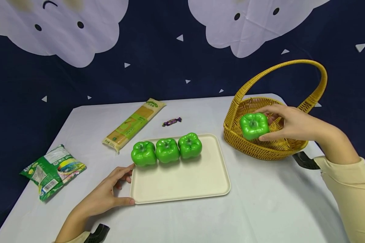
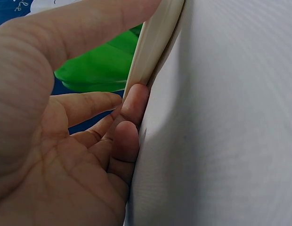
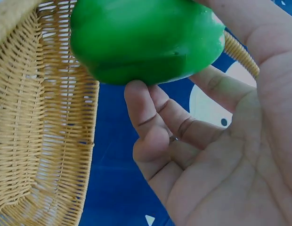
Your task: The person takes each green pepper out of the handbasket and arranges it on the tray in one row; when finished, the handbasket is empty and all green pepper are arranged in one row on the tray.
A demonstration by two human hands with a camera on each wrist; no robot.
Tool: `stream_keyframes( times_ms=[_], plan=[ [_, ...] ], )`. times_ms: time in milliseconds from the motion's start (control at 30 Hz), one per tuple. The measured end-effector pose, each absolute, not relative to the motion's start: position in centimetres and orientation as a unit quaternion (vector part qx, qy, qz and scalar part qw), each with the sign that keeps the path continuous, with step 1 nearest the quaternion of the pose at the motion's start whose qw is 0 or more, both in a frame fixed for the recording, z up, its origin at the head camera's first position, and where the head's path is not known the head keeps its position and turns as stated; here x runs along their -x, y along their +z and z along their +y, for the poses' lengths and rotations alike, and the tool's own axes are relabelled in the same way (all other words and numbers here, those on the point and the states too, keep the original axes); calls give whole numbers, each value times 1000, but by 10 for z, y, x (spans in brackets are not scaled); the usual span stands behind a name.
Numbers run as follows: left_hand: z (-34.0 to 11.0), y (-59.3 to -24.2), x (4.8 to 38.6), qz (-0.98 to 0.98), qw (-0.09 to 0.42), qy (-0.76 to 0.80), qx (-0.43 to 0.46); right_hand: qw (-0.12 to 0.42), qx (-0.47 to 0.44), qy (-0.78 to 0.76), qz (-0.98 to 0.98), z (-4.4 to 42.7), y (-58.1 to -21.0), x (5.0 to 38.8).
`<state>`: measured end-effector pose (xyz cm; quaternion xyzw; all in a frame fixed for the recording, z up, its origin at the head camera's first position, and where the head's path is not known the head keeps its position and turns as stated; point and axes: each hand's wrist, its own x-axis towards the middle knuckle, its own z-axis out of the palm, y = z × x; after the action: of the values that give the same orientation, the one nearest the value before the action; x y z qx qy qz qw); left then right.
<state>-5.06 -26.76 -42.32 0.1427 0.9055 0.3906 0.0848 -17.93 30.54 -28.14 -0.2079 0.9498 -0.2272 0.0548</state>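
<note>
My right hand (image 1: pixel 295 122) holds a shiny green bell pepper (image 1: pixel 254 126) between thumb and fingers, over the mouth of a yellow-brown wicker basket (image 1: pixel 261 152). In the right wrist view, the pepper (image 3: pixel 146 40) is in the fingers beside the basket's woven wall (image 3: pixel 68 141). My left hand (image 1: pixel 104 191) rests at the left side of a cream rectangular tray (image 1: pixel 182 187), thumb near its front corner and fingers farther back. The left wrist view shows fingertips against the tray's rim (image 2: pixel 153 42). Three green bell peppers (image 1: pixel 167 150) stand in a row along the tray's back edge.
A long packet of noodles (image 1: pixel 134 125) lies behind the tray, beside a small purple wrapped candy (image 1: pixel 172 122). A green packet (image 1: pixel 54 171) lies at the left. The basket's tall handle (image 1: pixel 292 64) arches above it. A dark blue cloth with clouds hangs behind the white table.
</note>
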Motion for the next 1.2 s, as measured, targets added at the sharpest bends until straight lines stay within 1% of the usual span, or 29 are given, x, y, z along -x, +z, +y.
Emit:
stream_keyframes(
  times_ms=[300, 667, 900, 1200],
  plan=[
    [-268, -420, 51, 902, 80, 396, -151, 61, 238, -253, 936, 288, -281, 176],
    [-267, -420, 51, 903, 83, 396, -145, 76, 276, -238, 928, 263, -286, 176],
    [-266, -419, 52, 903, 88, 395, -141, 110, 308, -272, 905, 249, -293, 178],
    [-266, -419, 52, 903, 87, 395, -143, 141, 322, -277, 894, 235, -301, 181]
  ],
)
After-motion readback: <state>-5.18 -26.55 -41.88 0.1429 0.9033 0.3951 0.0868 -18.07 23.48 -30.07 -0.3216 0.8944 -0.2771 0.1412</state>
